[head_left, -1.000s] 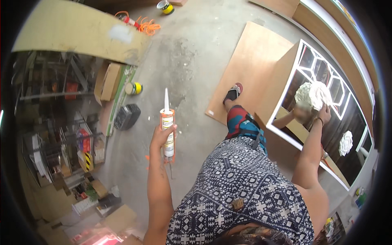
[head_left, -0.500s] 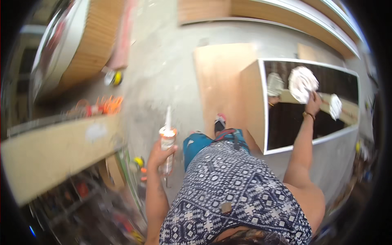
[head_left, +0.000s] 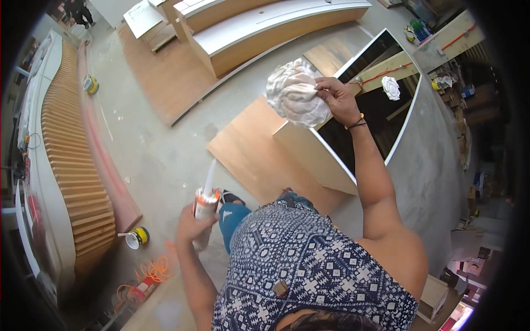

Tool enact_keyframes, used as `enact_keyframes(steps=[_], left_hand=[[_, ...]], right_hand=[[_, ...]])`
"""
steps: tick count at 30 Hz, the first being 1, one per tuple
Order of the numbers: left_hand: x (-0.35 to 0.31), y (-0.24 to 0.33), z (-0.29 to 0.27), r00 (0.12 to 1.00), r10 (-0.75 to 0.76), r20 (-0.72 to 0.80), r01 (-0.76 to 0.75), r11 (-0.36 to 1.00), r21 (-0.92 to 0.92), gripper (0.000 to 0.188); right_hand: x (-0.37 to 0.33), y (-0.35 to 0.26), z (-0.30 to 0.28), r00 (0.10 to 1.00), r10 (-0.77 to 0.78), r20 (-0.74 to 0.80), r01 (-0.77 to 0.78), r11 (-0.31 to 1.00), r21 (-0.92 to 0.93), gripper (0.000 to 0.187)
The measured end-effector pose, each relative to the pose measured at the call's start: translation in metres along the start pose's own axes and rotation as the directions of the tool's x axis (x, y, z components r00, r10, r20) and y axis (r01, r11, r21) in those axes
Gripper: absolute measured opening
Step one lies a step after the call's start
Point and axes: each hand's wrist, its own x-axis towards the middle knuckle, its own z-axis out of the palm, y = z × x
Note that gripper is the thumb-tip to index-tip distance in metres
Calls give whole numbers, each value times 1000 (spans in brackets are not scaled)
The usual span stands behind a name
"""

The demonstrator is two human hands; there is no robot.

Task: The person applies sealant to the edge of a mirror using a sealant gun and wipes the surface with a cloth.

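My left hand point(head_left: 193, 225) is wrapped round a sealant cartridge point(head_left: 205, 204) with an orange-and-white top and a long white nozzle pointing up. My right hand point(head_left: 338, 100) pinches the edge of a large white rose-shaped ornament point(head_left: 292, 94) between thumb and fingers. The ornament hangs over the left edge of a glossy dark panel point(head_left: 342, 138) with white borders, which tops a wooden box. A smaller white flower ornament point(head_left: 391, 88) lies on that panel, to the right of my right hand.
A plywood sheet point(head_left: 243, 146) lies on the concrete floor before me. At left stands a curved slatted wooden counter point(head_left: 72, 165), with a yellow-and-black can point(head_left: 137, 238) and coiled orange hose point(head_left: 154, 269) nearby. A long white-topped bench point(head_left: 248, 33) stands ahead. Another person point(head_left: 80, 12) is far off.
The view has turned, showing more of the room ahead. My right hand has carried the large rose ornament from above the panel to its left edge. My left hand keeps the cartridge.
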Motion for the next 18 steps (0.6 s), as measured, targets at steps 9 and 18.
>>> enact_keyframes(steps=[9,18], left_hand=[[-59,205,3,981,83,173,-145,910,388,49],[-71,216,0,997,17,81,-58,839,541,54]], right_hand=[[39,-219,-42,907,-117,404,215,954,-209,11],[52,-261,20,723,-280,631,425,901,-87,45]])
